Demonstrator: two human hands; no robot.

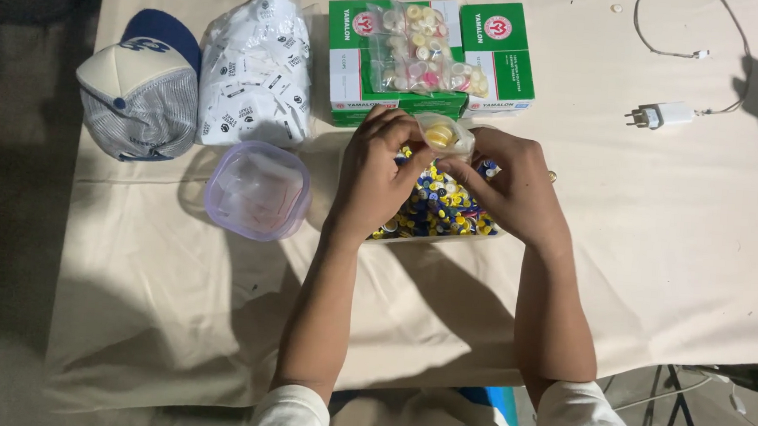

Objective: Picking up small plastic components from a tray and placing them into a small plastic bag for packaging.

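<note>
my left hand and right hand meet over the tray of small blue and yellow caps, fingers pinched shut on a small clear bag of yellowish pieces. the bag sits at twelve o'clock from both palms, between my fingertips. just beyond it, at twelve, lie green boxes. a clear lidded tub rests at nine o'clock of my left hand.
</note>
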